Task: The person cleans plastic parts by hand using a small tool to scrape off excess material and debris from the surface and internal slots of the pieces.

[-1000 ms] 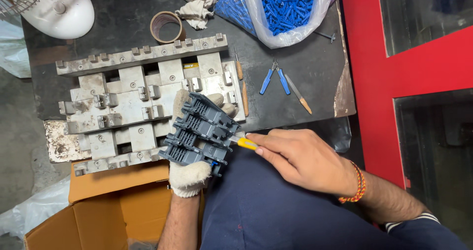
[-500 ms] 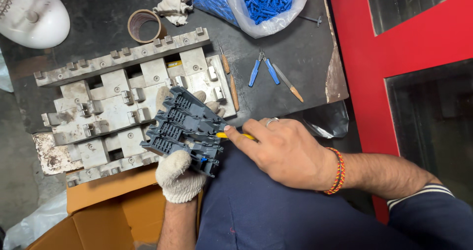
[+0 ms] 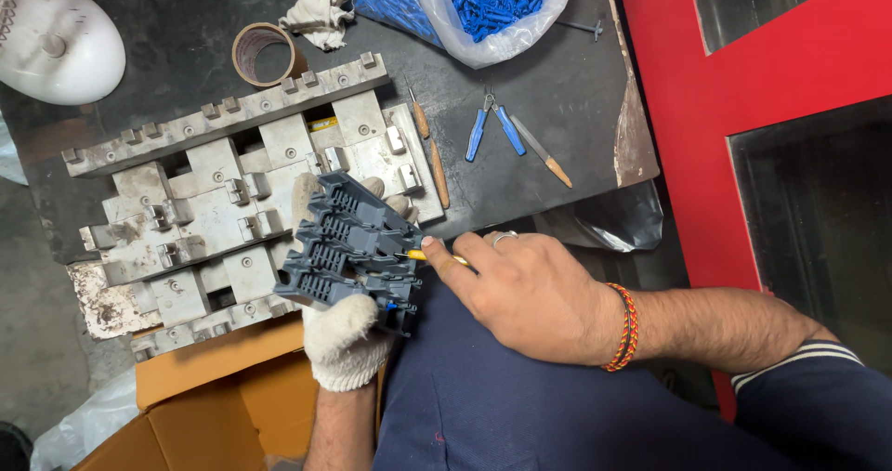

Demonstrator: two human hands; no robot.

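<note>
The left hand (image 3: pixel 344 336), in a white knit glove, grips a dark blue-grey moulded plastic part (image 3: pixel 353 243) from beneath, its fingers closed around the lower end so the ribbed face tilts up toward the camera; the part is held in the air just off the near edge of the tabletop (image 3: pixel 576 90), above the person's lap, partly overlapping the grey metal mould block (image 3: pixel 204 202) that lies on the tabletop's left half. The bare right hand (image 3: pixel 525 294) has its fingers pinched shut on a thin yellow-handled tool (image 3: pixel 437 257), whose tip meets the part's right side; the tip itself is hidden, so its exact seat cannot be told. To do this well, it seems wise to keep the gloved grip firm and low, so the part does not twist under the tool, and to work the tip with short, controlled strokes directed away from the gloved fingers. Resting the right wrist on the thigh would likely steady the point. At the far edge sit a bag of blue plastic pieces (image 3: pixel 483 6) and a roll of tape (image 3: pixel 268 55); blue-handled pliers (image 3: pixel 492 129) lie toward the right.
</note>
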